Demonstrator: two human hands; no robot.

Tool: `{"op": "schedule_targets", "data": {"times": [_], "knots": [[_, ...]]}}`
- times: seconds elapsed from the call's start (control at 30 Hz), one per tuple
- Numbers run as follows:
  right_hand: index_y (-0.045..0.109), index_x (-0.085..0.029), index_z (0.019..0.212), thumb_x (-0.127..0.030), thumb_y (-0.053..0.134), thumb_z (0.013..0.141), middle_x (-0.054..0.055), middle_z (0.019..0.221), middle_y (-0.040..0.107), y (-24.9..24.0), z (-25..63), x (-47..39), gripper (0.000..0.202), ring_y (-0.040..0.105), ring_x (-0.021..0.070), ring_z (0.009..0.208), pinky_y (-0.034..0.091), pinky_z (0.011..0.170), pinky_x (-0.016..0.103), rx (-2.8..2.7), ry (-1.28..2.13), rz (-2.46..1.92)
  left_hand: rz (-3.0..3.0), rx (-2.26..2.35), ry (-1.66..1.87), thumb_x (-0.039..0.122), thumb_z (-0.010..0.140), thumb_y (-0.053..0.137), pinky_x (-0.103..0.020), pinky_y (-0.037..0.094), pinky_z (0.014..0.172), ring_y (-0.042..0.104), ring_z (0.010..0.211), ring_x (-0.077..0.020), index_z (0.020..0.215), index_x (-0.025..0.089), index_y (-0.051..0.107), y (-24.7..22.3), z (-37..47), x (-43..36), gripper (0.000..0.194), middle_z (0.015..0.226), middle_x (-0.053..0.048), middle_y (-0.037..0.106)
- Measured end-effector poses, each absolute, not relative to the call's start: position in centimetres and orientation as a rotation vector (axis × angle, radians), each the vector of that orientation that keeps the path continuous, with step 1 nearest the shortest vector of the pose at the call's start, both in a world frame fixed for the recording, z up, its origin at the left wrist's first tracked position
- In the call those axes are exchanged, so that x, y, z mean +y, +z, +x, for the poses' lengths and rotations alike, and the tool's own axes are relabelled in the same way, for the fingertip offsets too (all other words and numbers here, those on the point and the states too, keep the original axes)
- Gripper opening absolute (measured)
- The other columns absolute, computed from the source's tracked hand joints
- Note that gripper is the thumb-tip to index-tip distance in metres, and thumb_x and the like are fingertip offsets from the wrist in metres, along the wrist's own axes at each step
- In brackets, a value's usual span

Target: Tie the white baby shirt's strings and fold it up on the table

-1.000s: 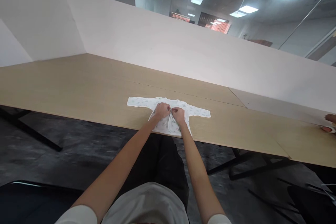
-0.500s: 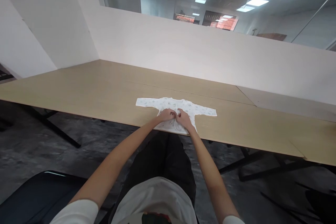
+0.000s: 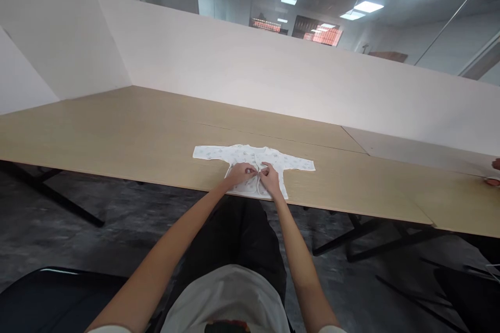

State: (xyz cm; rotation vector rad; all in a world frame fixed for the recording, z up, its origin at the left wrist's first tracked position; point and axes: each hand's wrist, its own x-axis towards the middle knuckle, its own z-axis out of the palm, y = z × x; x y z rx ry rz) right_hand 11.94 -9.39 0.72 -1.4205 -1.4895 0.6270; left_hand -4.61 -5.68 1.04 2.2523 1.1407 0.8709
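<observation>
A small white baby shirt (image 3: 239,154) with a faint print lies spread on the table by the near edge, its sleeves stretched out to both sides. My left hand (image 3: 239,175) rests over the lower front, thumb and fingers pinched at the centre opening. Opposite it, my right hand (image 3: 271,180) pinches the other side of the same opening. The fingertips of both hands almost meet at the middle seam. Whatever small fastening may lie between them is too small to make out.
The long wooden table (image 3: 148,135) runs along a white wall (image 3: 234,67) below a window. A black chair (image 3: 58,296) stands at the lower left, and dark chair parts (image 3: 464,291) show at the lower right. A small reddish object (image 3: 492,182) sits at the far right edge.
The view has swung slightly right, so the table and shirt appear further left. My hands stay at the shirt's front opening, with their fingertips shifted slightly.
</observation>
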Motion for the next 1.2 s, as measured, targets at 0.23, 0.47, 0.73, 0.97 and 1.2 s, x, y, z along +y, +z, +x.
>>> {"op": "schedule_targets", "data": {"times": [0.23,0.47,0.73,0.97,1.2], "knots": [[0.064,-0.018,0.102,-0.019,0.052,0.069,-0.001,0.073,0.067,0.8,11.8,-9.5,0.035,0.063,0.0167,0.069,0.050,0.074,0.029,-1.438,0.666,-1.421,2.270,1.109,0.864,0.035,0.077,0.063,-0.028,0.047,0.074,0.061,0.075,-0.0170,0.088,0.020,0.075,0.4,-4.6,-5.2,0.023,0.089,-0.004,0.073],[0.066,-0.018,0.099,-0.020,0.051,0.070,0.000,0.073,0.068,0.8,11.9,-9.6,0.033,0.063,0.0161,0.067,0.050,0.073,0.029,-1.466,0.662,-1.413,2.240,1.111,0.857,0.034,0.076,0.060,-0.027,0.046,0.071,0.061,0.073,-0.0166,0.084,0.020,0.074,-0.1,-4.6,-4.9,0.021,0.083,-0.003,0.072],[0.069,-0.016,0.097,-0.023,0.052,0.069,0.001,0.074,0.069,0.9,11.8,-9.8,0.033,0.061,0.0156,0.066,0.050,0.069,0.027,-1.491,0.655,-1.380,2.196,1.125,0.831,0.036,0.076,0.057,-0.025,0.044,0.068,0.060,0.074,-0.0164,0.085,0.019,0.072,0.1,-4.7,-4.8,0.024,0.082,-0.003,0.070],[0.069,-0.015,0.097,-0.026,0.050,0.070,0.001,0.070,0.068,0.7,11.9,-9.7,0.034,0.058,0.0144,0.061,0.048,0.063,0.025,-1.484,0.683,-1.336,2.115,0.985,0.935,0.035,0.077,0.055,-0.028,0.047,0.077,0.062,0.080,-0.0165,0.083,0.019,0.067,0.8,-4.8,-5.2,0.021,0.087,-0.003,0.071],[0.068,-0.014,0.103,-0.027,0.045,0.075,-0.002,0.063,0.062,0.9,11.9,-9.7,0.038,0.053,0.0120,0.054,0.045,0.060,0.023,-1.565,0.669,-1.298,1.973,0.910,0.986,0.040,0.074,0.061,-0.030,0.052,0.080,0.065,0.081,-0.0182,0.082,0.016,0.068,1.1,-4.8,-5.2,0.026,0.087,-0.006,0.073]]}}
